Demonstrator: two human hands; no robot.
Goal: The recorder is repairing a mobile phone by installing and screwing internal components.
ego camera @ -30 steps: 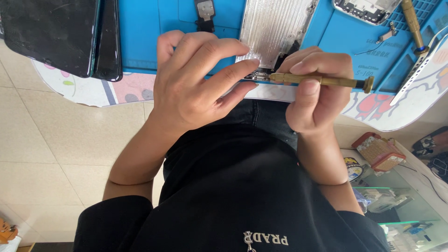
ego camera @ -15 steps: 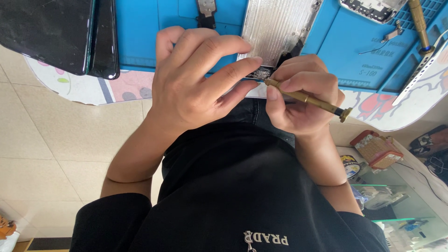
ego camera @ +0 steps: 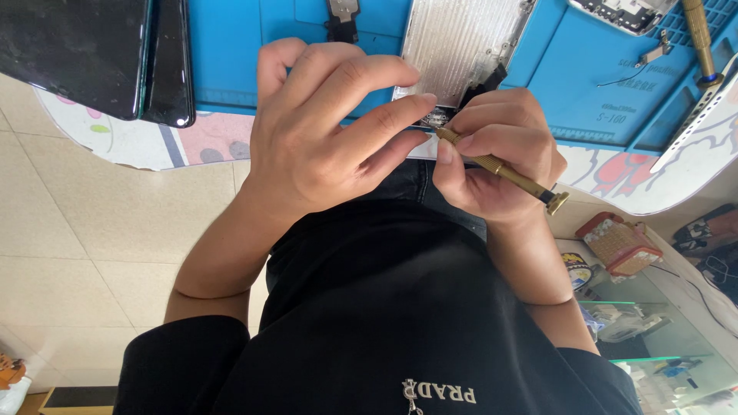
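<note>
Left hand (ego camera: 323, 131): lay palm-down, fingers (ego camera: 369, 77) stretched forward (tips together).
Right hand (ego camera: 500, 157): curled, fingers pinched closed.
Forearms: bare, angled inward, hands touching.

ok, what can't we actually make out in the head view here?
- Tip of the brass screwdriver: hidden behind the left hand fingertips and the right hand.
- The part under the tip, at the lower end of the silver metal plate: mostly covered by both hands.
- Dark phones and the plate: cut off by the top edge.
- Small loose parts on the blue mat: too small to identify.
</note>
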